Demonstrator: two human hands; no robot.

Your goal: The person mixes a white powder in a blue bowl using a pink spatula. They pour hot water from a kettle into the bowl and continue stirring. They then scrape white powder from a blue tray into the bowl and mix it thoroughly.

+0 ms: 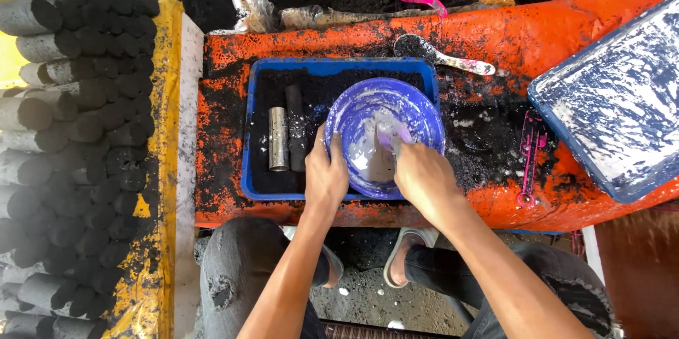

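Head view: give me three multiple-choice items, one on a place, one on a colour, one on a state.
1. Where does the metal tube lie?
A. in the blue tray
B. on the floor
C. inside the bowl

2. What colour is the bowl?
A. green
B. purple
C. yellow

3. What is the left hand doing?
A. hanging free
B. gripping the bowl's rim
C. holding a spoon

Answers: 1 A, it rests on black powder inside the tray; 2 B, its rim and wall show purple; 3 B, its fingers curl over the near rim, while the right hand reaches inside.
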